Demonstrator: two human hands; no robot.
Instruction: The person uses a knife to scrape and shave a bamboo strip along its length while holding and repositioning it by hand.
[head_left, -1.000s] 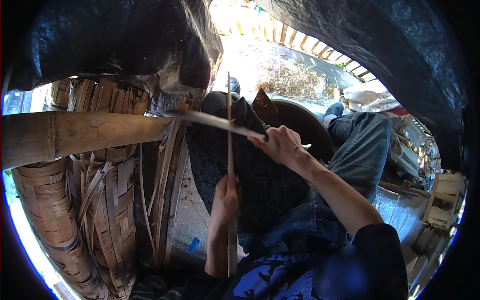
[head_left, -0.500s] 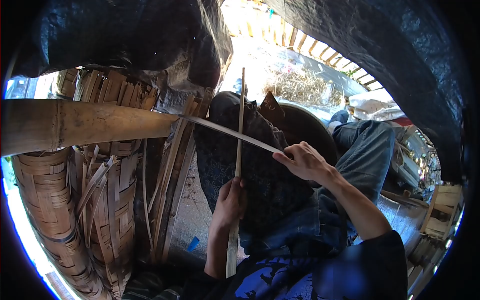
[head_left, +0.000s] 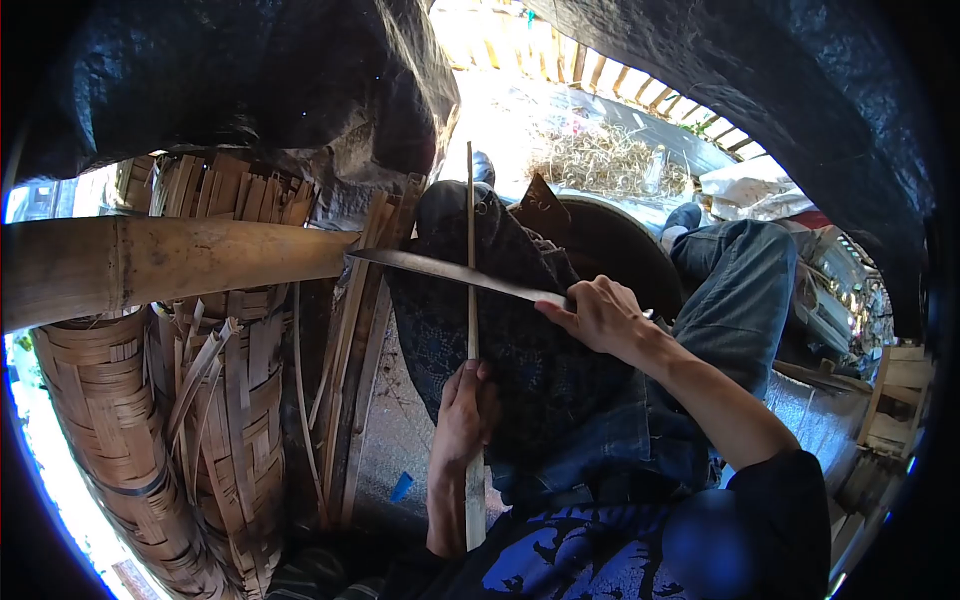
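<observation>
The strip (head_left: 472, 330) lies in my left hand (head_left: 459, 415), fingers curled fully closed round it with the thumb laid along its face; its long axis runs from twelve o'clock ahead of me, past the dark cloth (head_left: 535, 400) over my lap, back to six. My right hand (head_left: 605, 318), at about two o'clock from the left, has its fingers wrapped tight on the knife (head_left: 425, 265), the grip itself mostly hidden in my palm. The blade points between nine and ten o'clock from that hand and crosses the strip almost squarely, at twelve o'clock from my left fingers; whether the edge touches the strip there I cannot tell. My left hand is the nearer one to the strip, since it has hold of it, while my right reaches it only by the blade. The knife's tip sits just beside the end of the pole (head_left: 220, 258), which lies at ten o'clock, with woven bamboo (head_left: 95, 400) at nine. A blue scrap (head_left: 402, 487) is on the floor (head_left: 385, 440) at seven. No brand, label or writing can be read; my shirt (head_left: 570, 562), at five, carries a blue print, but I make out no letters.
</observation>
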